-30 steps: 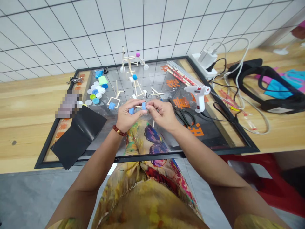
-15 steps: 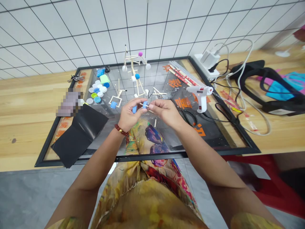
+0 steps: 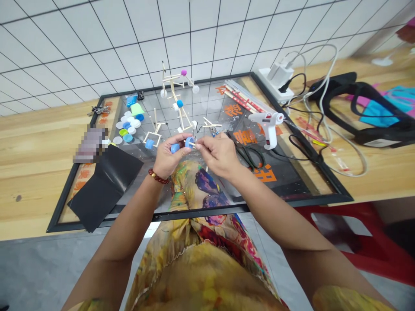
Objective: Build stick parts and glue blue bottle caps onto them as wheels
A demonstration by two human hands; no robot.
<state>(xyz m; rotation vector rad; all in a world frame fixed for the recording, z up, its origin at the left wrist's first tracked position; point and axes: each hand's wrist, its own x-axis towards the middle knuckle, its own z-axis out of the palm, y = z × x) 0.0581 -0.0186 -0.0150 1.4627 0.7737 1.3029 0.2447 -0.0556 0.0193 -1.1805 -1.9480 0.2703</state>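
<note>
Fingers of my left hand (image 3: pixel 167 157) are closed on a blue bottle cap (image 3: pixel 189 142), its open side partly facing me. A second blue cap (image 3: pixel 175 148) sits against the same hand. My right hand (image 3: pixel 218 155) pinches a short pale wooden stick (image 3: pixel 192 144) that reaches to the first cap; whether it is fixed there I cannot tell. Just left of my hands stands a small stick frame (image 3: pixel 154 134) with a blue cap (image 3: pixel 149 144) on it. Behind them rises a taller stick structure (image 3: pixel 175 97) with white, blue and pink caps.
A white glue gun (image 3: pixel 268 127) stands to the right, with scissors (image 3: pixel 251 156) nearer my right hand. Loose caps (image 3: pixel 128 125) and a folded black sheet (image 3: pixel 106 185) lie left. Glue sticks (image 3: pixel 246 97), a power strip (image 3: pixel 275 86) and tangled cables lie at the right.
The view has swung slightly, so things sit a little further left. The blue cap in my left hand has turned to show more of its open side; both hands keep their hold.
</note>
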